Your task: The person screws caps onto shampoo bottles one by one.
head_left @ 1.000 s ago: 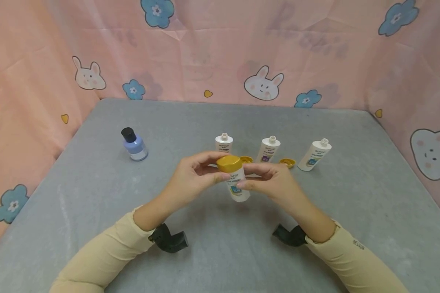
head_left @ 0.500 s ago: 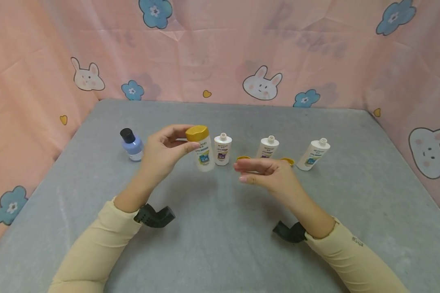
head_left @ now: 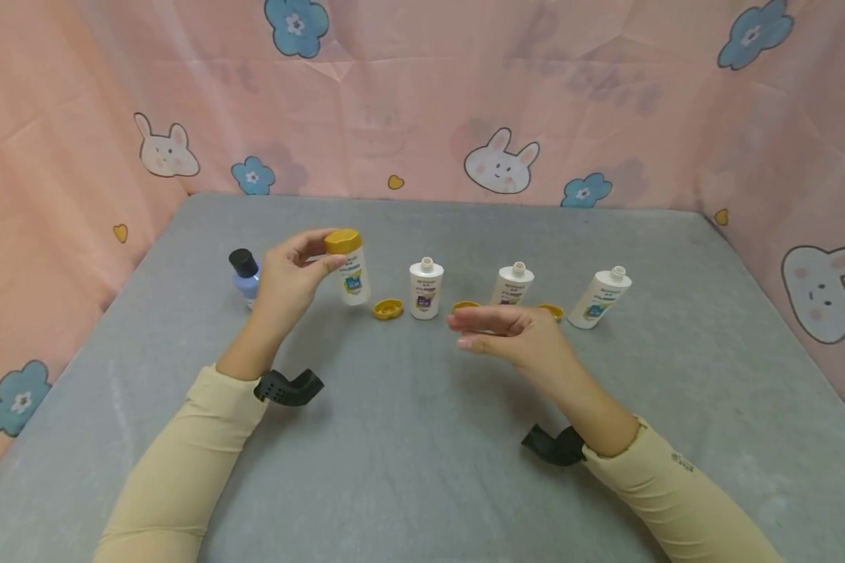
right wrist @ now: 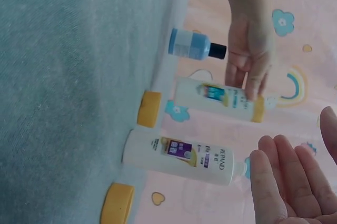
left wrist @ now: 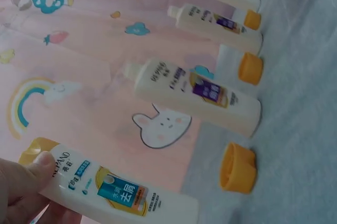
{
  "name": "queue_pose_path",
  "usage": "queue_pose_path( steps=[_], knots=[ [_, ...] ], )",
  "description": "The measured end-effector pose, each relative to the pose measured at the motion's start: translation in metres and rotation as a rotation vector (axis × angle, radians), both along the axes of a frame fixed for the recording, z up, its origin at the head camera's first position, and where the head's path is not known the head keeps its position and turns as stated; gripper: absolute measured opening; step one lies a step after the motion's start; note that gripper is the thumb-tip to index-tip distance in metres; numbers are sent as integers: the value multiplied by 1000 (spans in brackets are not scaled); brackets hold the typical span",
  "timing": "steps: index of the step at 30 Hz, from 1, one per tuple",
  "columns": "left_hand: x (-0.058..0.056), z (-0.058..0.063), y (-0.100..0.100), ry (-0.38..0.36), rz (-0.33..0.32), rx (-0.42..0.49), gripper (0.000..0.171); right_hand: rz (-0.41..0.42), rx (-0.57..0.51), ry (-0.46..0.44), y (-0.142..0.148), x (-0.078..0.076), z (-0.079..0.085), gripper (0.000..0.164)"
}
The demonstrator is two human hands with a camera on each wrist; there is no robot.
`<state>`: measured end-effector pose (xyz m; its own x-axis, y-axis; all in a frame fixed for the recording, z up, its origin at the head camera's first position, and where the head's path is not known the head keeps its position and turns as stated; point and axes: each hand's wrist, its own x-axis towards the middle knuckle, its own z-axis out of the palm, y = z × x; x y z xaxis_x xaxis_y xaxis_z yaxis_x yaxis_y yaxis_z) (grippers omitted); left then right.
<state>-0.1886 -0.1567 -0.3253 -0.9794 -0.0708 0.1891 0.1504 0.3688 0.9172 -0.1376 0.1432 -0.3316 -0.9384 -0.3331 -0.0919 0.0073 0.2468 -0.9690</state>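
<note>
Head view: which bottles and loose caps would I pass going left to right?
Blue bottle, gold-capped white bottle in the left hand, first loose gold cap, first uncapped white bottle, second loose gold cap, second uncapped white bottle, third loose gold cap, third uncapped white bottle.

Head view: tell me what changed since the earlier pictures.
The left hand carried the gold-capped REPAND bottle leftward and farther away; the right hand let go of it and barely moved. The uncapped REPAND bottles and black-capped blue bottle stayed put.
</note>
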Motion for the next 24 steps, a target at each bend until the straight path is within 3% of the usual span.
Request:
queue_pose_path(
  steps=[14, 24],
  knots=[
    [-15, -17, -13, -52, 24, -75, 39, -2, 46, -26, 0, -1, -2, 41],
    [-17, -16, -16, -114, -20, -110, 41, -4, 4, -40, -1, -2, -4, 43]
  ],
)
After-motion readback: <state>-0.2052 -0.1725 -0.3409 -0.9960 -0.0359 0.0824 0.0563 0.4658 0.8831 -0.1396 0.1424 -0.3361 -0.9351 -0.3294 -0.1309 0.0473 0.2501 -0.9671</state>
